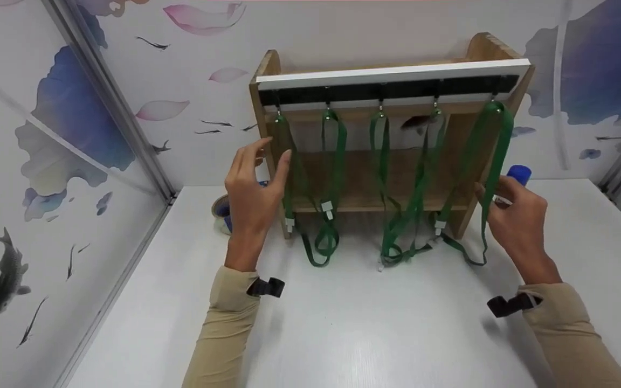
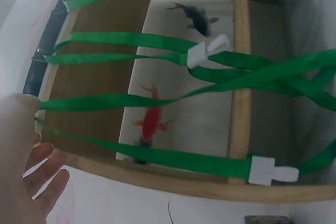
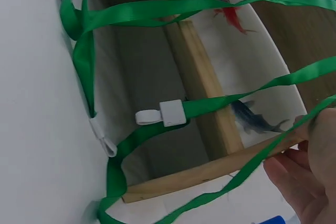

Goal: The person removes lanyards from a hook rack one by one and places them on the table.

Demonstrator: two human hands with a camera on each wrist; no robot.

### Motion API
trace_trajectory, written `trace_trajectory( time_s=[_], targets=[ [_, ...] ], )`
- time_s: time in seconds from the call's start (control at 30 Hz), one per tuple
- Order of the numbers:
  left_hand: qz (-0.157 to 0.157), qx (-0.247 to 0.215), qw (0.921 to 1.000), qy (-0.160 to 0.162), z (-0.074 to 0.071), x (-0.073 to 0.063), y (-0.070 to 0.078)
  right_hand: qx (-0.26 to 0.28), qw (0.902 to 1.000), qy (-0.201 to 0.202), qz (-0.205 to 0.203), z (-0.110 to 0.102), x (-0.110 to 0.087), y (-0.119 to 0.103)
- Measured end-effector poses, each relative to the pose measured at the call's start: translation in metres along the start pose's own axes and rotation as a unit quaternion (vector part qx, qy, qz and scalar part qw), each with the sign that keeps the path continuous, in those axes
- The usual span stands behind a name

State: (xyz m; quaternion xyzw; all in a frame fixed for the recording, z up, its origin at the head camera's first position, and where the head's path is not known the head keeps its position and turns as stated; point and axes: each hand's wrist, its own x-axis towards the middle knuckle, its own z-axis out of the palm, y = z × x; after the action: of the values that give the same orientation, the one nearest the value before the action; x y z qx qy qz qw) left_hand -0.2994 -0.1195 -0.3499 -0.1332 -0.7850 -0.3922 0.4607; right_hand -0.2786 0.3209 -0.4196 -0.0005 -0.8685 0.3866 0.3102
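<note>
Left grip: parted, near green lanyard | right grip: at rack

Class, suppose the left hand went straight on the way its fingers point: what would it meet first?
Probably the rack's left side panel, just ahead of the left hand. The leftmost green lanyard hangs close to the thumb, so it might be brushed first; depth is unclear.

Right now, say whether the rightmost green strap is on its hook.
On: the rightmost strap hangs looped from its hook below the black strip.
</note>
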Motion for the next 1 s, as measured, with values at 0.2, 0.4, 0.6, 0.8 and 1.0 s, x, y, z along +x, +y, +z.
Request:
trace_trajectory(
  time_s=[0.2,0.4,0.6,0.8,1.0],
  targets=[
    [-0.021,0.007,0.9994,0.027,0.015,0.008,0.018,-0.019,0.9997,0.011,-0.006,0.012,-0.003,0.002],
    [-0.034,0.017,0.9986,0.037,0.016,0.006,0.019,-0.019,0.9995,0.02,-0.016,0.017,-0.006,0.0],
    [-0.041,-0.028,0.9967,0.065,0.002,0.001,0.012,-0.016,0.9995,0.021,-0.018,0.015,-0.006,0.0],
    [-0.014,-0.105,0.9862,0.127,-0.014,0.006,0.018,-0.02,0.9989,0.033,-0.027,0.011,-0.005,0.002],
    [0.055,-0.152,0.9826,0.092,-0.031,0.013,0.03,-0.011,0.9987,0.036,-0.033,0.01,-0.005,0.005]
  ],
)
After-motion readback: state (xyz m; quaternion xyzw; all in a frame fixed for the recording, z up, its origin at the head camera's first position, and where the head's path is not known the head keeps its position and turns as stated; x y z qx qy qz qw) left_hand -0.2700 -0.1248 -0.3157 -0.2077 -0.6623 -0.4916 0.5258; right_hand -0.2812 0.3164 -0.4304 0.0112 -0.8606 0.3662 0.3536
